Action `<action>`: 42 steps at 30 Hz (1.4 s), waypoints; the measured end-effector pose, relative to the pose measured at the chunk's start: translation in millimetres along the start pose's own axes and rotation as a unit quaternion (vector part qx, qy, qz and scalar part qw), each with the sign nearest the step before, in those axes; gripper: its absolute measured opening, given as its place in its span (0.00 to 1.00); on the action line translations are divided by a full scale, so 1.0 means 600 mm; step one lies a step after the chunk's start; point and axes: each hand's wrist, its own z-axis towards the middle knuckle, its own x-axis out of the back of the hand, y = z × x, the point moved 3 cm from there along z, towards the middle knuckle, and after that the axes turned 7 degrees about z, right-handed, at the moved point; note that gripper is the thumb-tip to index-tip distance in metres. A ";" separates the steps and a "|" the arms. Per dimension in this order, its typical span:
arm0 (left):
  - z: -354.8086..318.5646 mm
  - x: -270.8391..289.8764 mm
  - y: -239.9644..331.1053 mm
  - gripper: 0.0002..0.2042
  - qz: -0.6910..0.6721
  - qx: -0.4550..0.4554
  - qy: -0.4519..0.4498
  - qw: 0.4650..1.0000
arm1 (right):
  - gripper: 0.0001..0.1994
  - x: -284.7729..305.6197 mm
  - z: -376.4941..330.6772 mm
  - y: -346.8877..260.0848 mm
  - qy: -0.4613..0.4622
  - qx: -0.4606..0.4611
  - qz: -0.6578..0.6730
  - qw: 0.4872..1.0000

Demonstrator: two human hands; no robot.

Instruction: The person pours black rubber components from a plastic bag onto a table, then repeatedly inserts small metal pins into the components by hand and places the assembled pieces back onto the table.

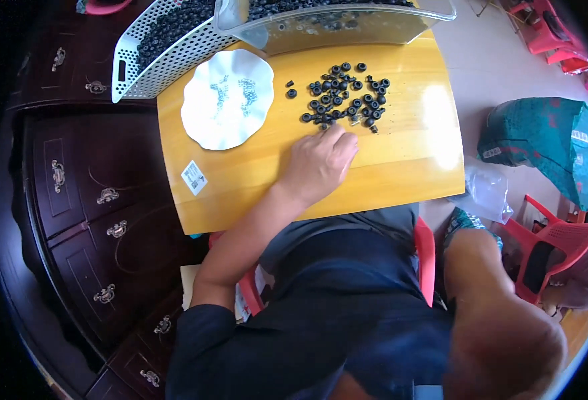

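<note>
My left hand (321, 163) rests over the yellow table (254, 180), its fingers curled and bunched at the near edge of a spread of small round black parts (337, 87). They look like rubber caps or grommets, many with a hole in the middle. My fingertips touch this edge; whatever lies between them is hidden. Beside them are some small pale bits (355, 121). Off the table's right side, my bare right forearm (474, 267) reaches away down to a patterned teal-and-white cloth or bag (467, 221); the hand itself does not show.
A white scalloped plate (197, 100) stands left of the parts. Behind are a white perforated basket (174, 70) and a clear bin (347, 40), both full of black parts. Dark drawers (107, 193) flank the left; a green sack (534, 130) and red chair (561, 240) stand right.
</note>
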 end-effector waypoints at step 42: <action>-0.097 0.059 -0.003 0.06 -0.198 0.092 0.015 0.976 | 0.07 -0.005 -0.358 0.199 -0.383 -0.512 -0.339 0.690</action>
